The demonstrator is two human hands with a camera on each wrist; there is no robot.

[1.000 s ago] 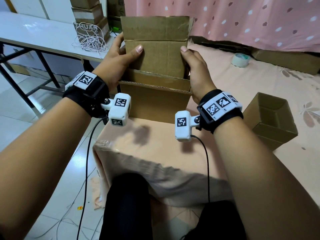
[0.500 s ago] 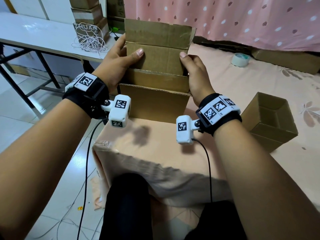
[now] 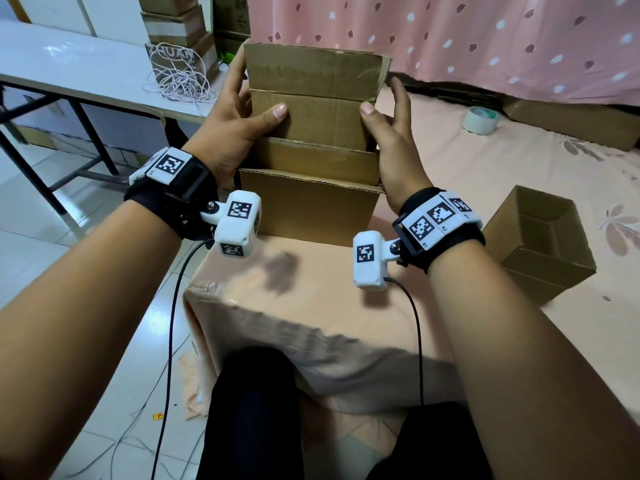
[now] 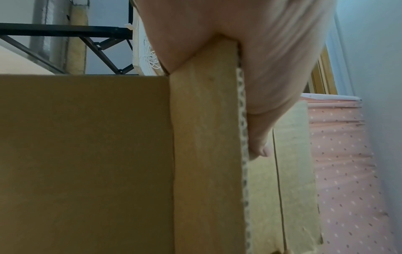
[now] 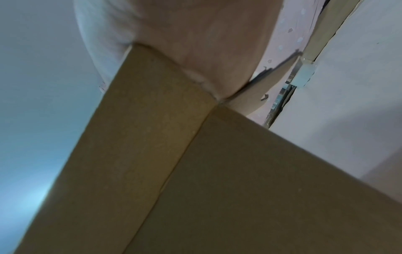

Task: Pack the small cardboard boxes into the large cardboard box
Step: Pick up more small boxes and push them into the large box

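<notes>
Small cardboard box (image 3: 311,119) upright, lower part sunk inside the large cardboard box (image 3: 308,206), upper part and raised flaps above its rim. Left hand (image 3: 230,129) on the left side of the small box: thumb across the front face, fingers straight up the side. Right hand (image 3: 391,133) at the right edge: thumb tip on the front corner, fingers straight and spread, apart from the cardboard. Large box on the peach cloth-covered surface (image 3: 311,289). Open cardboard box (image 3: 540,244) and tape roll (image 3: 481,120) well to the right.
</notes>
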